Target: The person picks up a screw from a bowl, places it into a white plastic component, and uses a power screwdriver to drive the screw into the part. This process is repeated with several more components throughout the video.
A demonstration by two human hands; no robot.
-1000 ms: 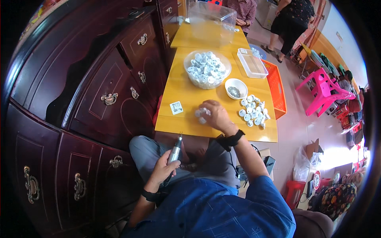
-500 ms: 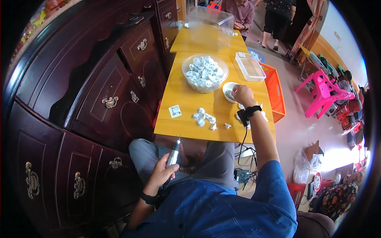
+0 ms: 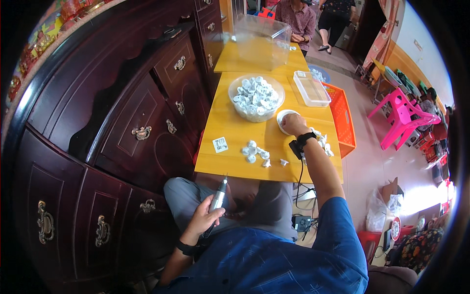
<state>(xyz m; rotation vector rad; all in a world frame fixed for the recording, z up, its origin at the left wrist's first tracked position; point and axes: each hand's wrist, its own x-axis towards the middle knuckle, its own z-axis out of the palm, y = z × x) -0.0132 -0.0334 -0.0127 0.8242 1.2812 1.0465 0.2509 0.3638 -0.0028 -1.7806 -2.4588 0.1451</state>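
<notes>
The left hand rests low by the person's lap, its fingers wrapped shut around a slim silver pen-shaped rotary tool whose thin tip sticks up past the knuckles toward the near edge of the yellow table. The right hand is stretched out over the table, with a dark wrist strap just behind it; its fingers curl down over the near rim of a small white bowl, and from this angle I cannot tell whether they pinch anything or merely touch the rim. Just beyond and to the left of those fingertips stands a large clear bowl heaped with small white parts. Nearer the person than the fingers, and to their left, a loose cluster of the same white pieces lies on the tabletop, with a small printed card further left again. More white pieces are scattered just right of the wrist. Beyond the fingers to the right sits a clear rectangular tray, and farther off a tall clear plastic box. An orange crate stands on the floor beside the table's right edge. A dark wooden cabinet with brass handles fills the left side.
</notes>
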